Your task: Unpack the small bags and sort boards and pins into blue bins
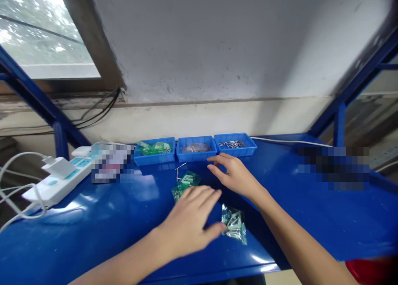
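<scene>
Above a blue desk, a person's left hand, fingers apart, partly hid green packets near the middle; its thumb overlapped a clear packet of slim parts toward the front edge. The right hand, thumb and fingertips apart, hovered before three blue bins along the back edge.

Glossy blue surface under the hands, bright glare patches on it to their left. Wall beyond the hands: grey-white, scuffed, cream lower band. Window up and left of the hands, brown frame, foliage outside, daylight. Blue diagonal braces either side: left brace, right brace. Soft shadow on wall, up and right of the hands.
</scene>
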### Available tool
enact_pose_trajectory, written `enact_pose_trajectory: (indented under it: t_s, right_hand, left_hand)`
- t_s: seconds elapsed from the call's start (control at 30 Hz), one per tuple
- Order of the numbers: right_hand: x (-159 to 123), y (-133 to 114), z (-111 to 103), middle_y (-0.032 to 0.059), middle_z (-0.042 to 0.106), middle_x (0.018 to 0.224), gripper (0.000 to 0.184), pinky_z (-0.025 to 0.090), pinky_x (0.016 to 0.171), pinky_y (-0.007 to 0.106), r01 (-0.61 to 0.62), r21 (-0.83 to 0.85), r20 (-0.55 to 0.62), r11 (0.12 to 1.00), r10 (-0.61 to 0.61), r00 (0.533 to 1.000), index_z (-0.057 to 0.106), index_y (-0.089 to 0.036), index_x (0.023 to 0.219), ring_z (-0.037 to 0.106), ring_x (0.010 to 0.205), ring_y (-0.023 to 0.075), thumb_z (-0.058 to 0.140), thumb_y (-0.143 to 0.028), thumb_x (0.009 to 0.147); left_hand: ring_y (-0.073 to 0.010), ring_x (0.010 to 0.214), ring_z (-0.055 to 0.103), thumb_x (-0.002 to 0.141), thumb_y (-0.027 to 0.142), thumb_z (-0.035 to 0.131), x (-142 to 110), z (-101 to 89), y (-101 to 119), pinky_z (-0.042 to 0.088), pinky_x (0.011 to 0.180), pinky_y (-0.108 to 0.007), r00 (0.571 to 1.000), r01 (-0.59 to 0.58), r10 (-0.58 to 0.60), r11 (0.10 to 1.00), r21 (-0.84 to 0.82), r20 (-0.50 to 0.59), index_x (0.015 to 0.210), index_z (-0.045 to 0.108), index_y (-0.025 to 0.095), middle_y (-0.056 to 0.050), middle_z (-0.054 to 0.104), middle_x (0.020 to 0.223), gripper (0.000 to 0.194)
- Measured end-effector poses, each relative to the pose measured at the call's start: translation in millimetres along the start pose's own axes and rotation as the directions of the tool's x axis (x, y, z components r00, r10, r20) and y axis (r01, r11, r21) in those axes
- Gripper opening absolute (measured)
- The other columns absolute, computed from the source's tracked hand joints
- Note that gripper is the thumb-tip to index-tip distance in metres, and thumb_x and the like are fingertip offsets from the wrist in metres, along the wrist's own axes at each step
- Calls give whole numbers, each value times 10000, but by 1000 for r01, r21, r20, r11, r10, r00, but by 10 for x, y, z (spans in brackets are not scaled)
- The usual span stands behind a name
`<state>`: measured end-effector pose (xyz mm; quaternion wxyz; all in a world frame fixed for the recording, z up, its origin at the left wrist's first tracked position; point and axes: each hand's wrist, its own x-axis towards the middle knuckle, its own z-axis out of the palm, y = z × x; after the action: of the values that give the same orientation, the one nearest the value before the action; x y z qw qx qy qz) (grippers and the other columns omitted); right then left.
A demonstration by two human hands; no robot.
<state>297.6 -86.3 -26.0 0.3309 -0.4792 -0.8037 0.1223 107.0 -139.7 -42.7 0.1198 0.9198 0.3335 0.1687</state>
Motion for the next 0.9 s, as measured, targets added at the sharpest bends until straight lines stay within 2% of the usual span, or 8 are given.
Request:
enact_pose_trajectory:
  t_s: [0.07, 0.17, 0.33, 0.43, 0.57, 0.67, 0.77, 0.9]
  right_hand:
    - [5, 14, 37, 70, 642, 916, 259, 461, 639, 278, -19, -1, 27, 1000, 19, 999, 636, -186, 1077, 599, 771, 161, 499, -307, 894]
    - [1, 12, 77, 71, 638, 909, 264, 449, 638, 272, -27, -11, 81, 1000, 28, 996, 639, -181, 1080, 590, 743, 151, 503, -302, 890]
    - [16, 2, 90, 37, 635, 806, 261, 419, 640, 271, -96, 91, 95, 991, 87, 992, 650, -190, 1053, 564, 682, 137, 511, -327, 880]
    - [27, -64, 124, 3, 587, 648, 336, 396, 595, 266, -270, 282, 167, 920, 230, 959, 660, -170, 952, 522, 588, 123, 441, -421, 902]
    - [-1, -249, 277, -3, 561, 612, 400, 413, 579, 259, -444, 673, 283, 592, 348, 894, 609, -151, 860, 520, 563, 118, 439, -513, 872]
    - [-30, -309, 397, -19, 561, 676, 261, 398, 587, 234, -403, 823, 238, 400, 401, 885, 570, -165, 819, 509, 594, 97, 619, -415, 763]
    - [-24, -236, 434, -56, 527, 631, 282, 364, 565, 218, -341, 869, 131, 359, 498, 857, 537, -189, 885, 465, 567, 84, 677, -343, 695]
    - [15, -119, 388, -75, 523, 596, 438, 367, 571, 232, -285, 854, -15, 434, 569, 822, 483, -208, 1043, 461, 566, 100, 684, -336, 675]
  left_hand:
    - [-319, 1304, 355, 861, 549, 466, 59, 105, 186, 296, 1049, -507, 991, -29, 39, 996, -79, 131, 1402, 332, 156, -158, 419, 1409, 682]
    - [-308, 1288, 378, 843, 484, 548, 135, 192, 253, 266, 1072, -497, 988, -19, 46, 984, -179, 148, 1356, 406, 184, -133, 487, 1355, 611]
    - [-208, 900, 580, 792, 156, 602, 170, 173, 56, 479, 794, -339, 991, 116, -133, 927, -356, -23, 1150, 543, 248, -48, 597, 1009, 374]
    - [-147, 685, 541, 799, 91, 537, 157, 74, -173, 459, 629, -269, 921, 203, -313, 893, -400, -231, 944, 568, 219, -4, 540, 789, 196]
    - [-147, 730, 538, 846, 110, 500, 108, -21, -319, 452, 678, -280, 847, 126, -244, 955, -267, -473, 838, 561, 204, -12, 543, 786, 112]
    - [-169, 830, 566, 862, 118, 491, 101, -121, -316, 467, 762, -319, 898, 27, -87, 989, -144, -431, 899, 579, 208, -35, 596, 869, 131]
    - [-239, 1091, 527, 838, 304, 586, 128, -384, -521, 422, 935, -417, 956, 18, -24, 1000, -24, -293, 1051, 582, 228, -73, 583, 1155, 226]
    - [-298, 1232, 437, 890, 423, 443, 93, -772, -1222, 323, 1019, -509, 830, 410, -286, 895, 176, -478, 1201, 525, 159, -144, 515, 1292, 416]
